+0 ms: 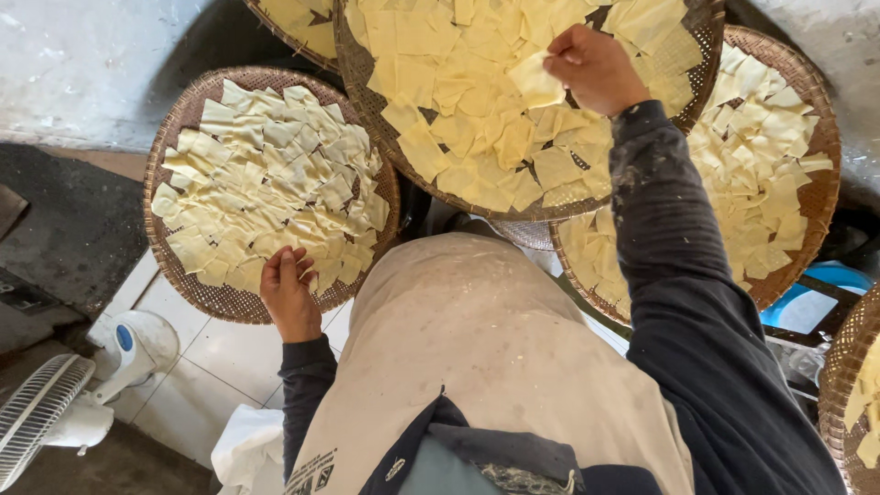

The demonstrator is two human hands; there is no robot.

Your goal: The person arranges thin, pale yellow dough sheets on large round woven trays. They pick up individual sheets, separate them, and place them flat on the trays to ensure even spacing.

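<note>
Hands at work over round woven trays of pale yellow dough squares, seen from above the person's chest. Right hand point(594, 66), arm stretched forward in a dark, flour-dusted sleeve point(674, 275), has its grip pinched narrow on one dough square point(536, 82), held just over the sheets spread across the middle tray point(367, 92). Left hand point(289, 293) rests at the near rim of the left tray point(197, 295), fingers curled loosely and touching the squares at that edge; whether it holds any of them cannot be told. A third tray point(816, 197) of the same squares lies to the right, partly under the middle one, and another tray's rim point(839, 376) shows at the far right edge. A beige apron point(477, 348) covers the person's front. Below the left tray, a white electric fan point(55, 403) stands on the tiled floor point(202, 367), and a blue basin point(816, 302) sits under the right tray.
</note>
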